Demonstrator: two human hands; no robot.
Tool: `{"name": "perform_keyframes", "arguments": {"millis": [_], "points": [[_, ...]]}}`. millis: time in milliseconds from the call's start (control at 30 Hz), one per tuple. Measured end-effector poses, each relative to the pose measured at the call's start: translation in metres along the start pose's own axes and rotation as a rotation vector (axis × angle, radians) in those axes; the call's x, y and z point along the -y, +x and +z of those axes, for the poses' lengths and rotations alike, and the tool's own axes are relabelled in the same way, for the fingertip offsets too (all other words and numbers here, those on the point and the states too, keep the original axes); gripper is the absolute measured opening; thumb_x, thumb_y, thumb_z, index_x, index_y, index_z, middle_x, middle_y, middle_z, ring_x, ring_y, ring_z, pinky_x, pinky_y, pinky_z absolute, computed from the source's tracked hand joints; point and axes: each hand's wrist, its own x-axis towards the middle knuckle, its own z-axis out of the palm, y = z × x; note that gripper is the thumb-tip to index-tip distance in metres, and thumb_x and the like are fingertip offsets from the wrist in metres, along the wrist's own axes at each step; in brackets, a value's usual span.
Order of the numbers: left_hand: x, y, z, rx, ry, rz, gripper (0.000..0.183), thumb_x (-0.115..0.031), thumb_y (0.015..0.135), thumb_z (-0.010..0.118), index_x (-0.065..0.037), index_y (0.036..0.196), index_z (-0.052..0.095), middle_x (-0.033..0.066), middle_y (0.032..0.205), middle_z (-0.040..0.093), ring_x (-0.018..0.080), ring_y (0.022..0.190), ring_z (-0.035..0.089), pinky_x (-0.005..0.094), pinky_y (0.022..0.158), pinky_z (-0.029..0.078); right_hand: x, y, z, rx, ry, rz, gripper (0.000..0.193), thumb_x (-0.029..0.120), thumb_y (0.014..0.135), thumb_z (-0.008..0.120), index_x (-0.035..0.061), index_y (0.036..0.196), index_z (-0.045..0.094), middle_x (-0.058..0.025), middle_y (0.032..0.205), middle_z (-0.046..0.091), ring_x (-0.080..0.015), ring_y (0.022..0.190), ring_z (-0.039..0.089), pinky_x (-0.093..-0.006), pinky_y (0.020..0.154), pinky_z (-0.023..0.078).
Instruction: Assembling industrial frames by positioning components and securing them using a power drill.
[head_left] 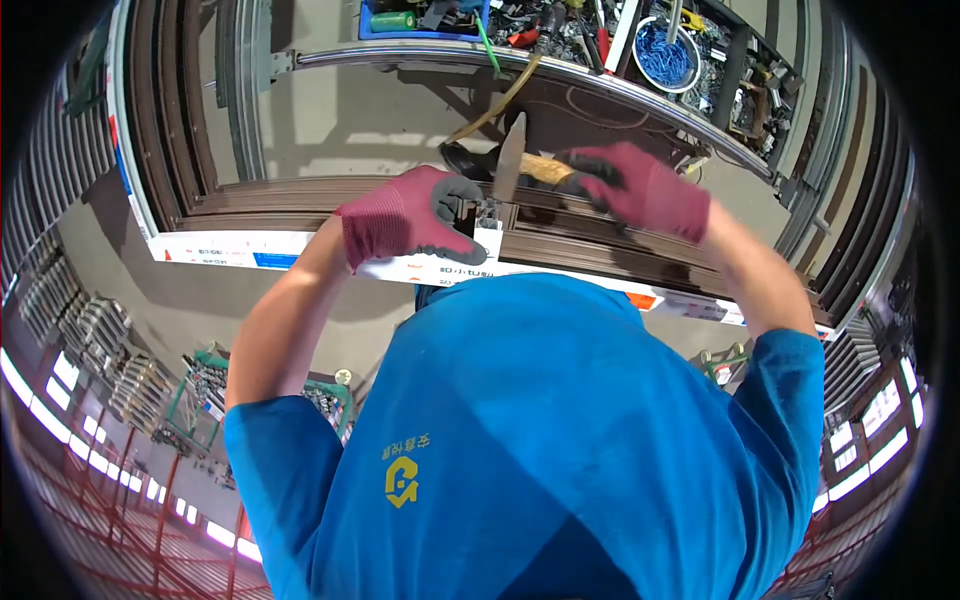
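Note:
My right hand (640, 188), in a maroon glove with dark fingertips, grips a hammer (510, 158) by its yellowish wooden handle. The grey metal head is over the brown window-frame profile (590, 250), just right of my left hand. My left hand (410, 218), gloved alike, curls thumb and fingers round a small silvery metal piece (488, 212) at the profile's joint. A white block-like part (488, 243) shows beneath the piece, by my thumb. My fingers partly hide the contact. Whether the hammer touches the piece I cannot tell.
The brown frame lies across in front of me, with white printed film (230, 248) along its near edge. Beyond a metal rail (480, 50) are a blue bin (425, 33), a white bucket of blue screws (664, 56) and loose hardware. A yellowish hose (500, 103) hangs from there.

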Motion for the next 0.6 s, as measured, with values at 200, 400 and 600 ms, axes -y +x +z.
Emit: {"name": "perform_keyframes", "arguments": {"millis": [200, 400, 600], "points": [[-0.011, -0.003, -0.001, -0.008, -0.059, -0.017, 0.068, -0.036, 0.071, 0.095, 0.001, 0.124, 0.073, 0.0179, 0.114, 0.076, 0.0274, 0.108, 0.071, 0.0387, 0.098, 0.054, 0.011, 0.001, -0.016, -0.407, 0.155, 0.216, 0.043, 0.03, 0.108, 0.063, 0.0028, 0.141, 0.065, -0.0086, 0.103, 0.077, -0.0136, 0.079, 0.064, -0.0363, 0.069, 0.054], [-0.019, -0.012, -0.001, -0.08, -0.067, -0.048, 0.066, -0.035, 0.072, 0.094, -0.001, 0.124, 0.073, 0.0143, 0.113, 0.076, 0.0261, 0.107, 0.07, 0.0399, 0.097, 0.054, 0.032, -0.016, -0.012, -0.208, 0.351, 0.236, 0.053, 0.02, 0.103, 0.068, 0.0039, 0.151, 0.055, -0.0125, 0.116, 0.076, -0.0163, 0.098, 0.068, -0.0347, 0.085, 0.056], [-0.006, 0.019, 0.005, -0.181, -0.537, 0.139, 0.036, -0.013, 0.086, 0.086, 0.001, 0.116, 0.071, 0.0025, 0.1, 0.074, 0.0097, 0.085, 0.067, 0.0299, 0.074, 0.055, 0.047, 0.005, 0.026, -0.285, 0.386, 0.035, 0.083, 0.031, 0.082, 0.092, 0.0053, 0.147, 0.05, -0.0114, 0.118, 0.068, -0.0184, 0.102, 0.064, -0.0372, 0.087, 0.054]]}}
